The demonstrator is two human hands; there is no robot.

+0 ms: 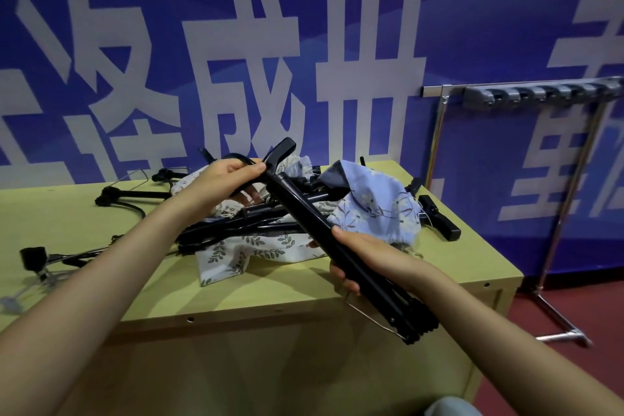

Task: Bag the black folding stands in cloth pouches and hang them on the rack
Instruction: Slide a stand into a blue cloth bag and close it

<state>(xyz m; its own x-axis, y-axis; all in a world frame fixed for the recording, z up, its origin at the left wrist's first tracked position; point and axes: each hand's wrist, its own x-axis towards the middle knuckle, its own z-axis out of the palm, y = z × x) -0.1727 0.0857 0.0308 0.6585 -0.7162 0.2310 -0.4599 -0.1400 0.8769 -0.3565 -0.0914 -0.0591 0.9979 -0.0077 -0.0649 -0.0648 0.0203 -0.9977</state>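
- Black folding stand [324,226], collapsed, is held slantwise above the table's [304,300] front edge, foot end nearest.
- Right hand [364,257] grips its lower shaft, fingers wrapped underneath.
- Left hand [226,182] pinches the upper shaft below the angled head.
- Cloth pouches [374,203] and further stands [135,194] lie piled mid-table.
- Rack [540,93] stands beyond the table's right edge.

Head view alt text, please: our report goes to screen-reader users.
Two bare hands hold a folded black stand over a green table: left hand near its top, right hand lower down. Behind lie more stands, floral cloth pouches and a metal rack.
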